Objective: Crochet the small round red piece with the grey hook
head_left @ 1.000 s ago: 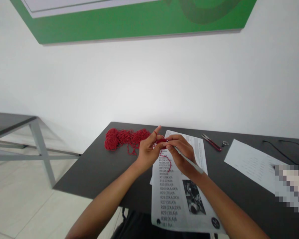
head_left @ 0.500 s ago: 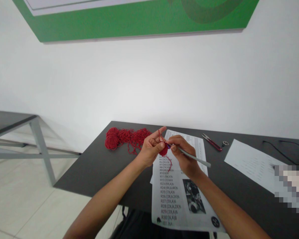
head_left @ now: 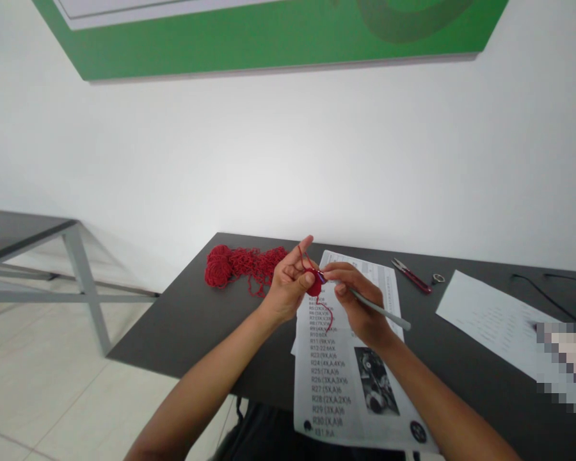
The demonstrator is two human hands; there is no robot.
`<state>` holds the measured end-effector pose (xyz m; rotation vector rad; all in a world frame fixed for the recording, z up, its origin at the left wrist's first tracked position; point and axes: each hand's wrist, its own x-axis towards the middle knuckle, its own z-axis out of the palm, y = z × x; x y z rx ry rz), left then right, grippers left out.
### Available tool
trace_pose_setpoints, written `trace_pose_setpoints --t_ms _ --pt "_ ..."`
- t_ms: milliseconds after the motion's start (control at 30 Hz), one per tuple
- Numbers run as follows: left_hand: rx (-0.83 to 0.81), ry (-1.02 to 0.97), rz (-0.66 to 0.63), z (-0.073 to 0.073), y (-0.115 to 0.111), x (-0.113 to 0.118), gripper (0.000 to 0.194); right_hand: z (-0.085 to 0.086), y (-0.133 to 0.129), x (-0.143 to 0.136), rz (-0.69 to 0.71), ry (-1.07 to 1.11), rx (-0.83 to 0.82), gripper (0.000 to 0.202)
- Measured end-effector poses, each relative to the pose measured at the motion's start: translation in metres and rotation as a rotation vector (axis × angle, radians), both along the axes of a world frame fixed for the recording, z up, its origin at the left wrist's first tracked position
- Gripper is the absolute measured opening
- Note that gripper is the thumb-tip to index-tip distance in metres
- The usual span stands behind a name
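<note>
Crochet disc (head_left: 313, 287): one, red — pinched by thumb and fingers of the left hand (head_left: 288, 287).
Crochet hook (head_left: 384, 310): one — gripped in the right hand (head_left: 362, 315), tip end at the disc's upper part.
Yarn ball (head_left: 217, 266): one, red, left of both hands.
Scissors (head_left: 415, 279): one pair, farther right.
Tabletop (head_left: 182, 326): room left of the yarn, up to a slanting edge.
</note>
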<state>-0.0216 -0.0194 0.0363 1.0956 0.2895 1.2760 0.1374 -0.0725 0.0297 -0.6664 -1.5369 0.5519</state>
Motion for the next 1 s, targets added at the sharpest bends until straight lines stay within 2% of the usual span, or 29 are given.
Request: trace_pose_setpoints --t_ms 133,267,533,733,867,1000 --pt "-0.022 -0.021 0.016 -0.001 0.002 0.000 0.080 -0.003 0.000 0.000 -0.063 -0.040 0.023 0.027" --pt "-0.022 -0.008 0.040 -0.003 0.002 0.000 0.074 -0.004 -0.002 -0.003 -0.066 -0.002 -0.002 0.027" --pt "-0.005 -0.008 0.038 -0.002 0.002 -0.001 0.071 -0.012 0.003 -0.010 -0.004 0.220 -0.143 0.032" --pt "-0.034 -0.051 -0.045 0.003 0.002 -0.001 0.062 -0.012 0.005 -0.008 0.098 0.299 -0.209 0.031" --pt "-0.105 -0.069 -0.112 0.005 0.001 -0.004 0.062 -0.004 -0.003 -0.003 0.065 0.184 -0.173 0.019" --pt "-0.150 -0.051 -0.184 0.007 0.002 -0.006 0.064 0.005 -0.008 -0.001 0.036 0.073 -0.120 0.017"
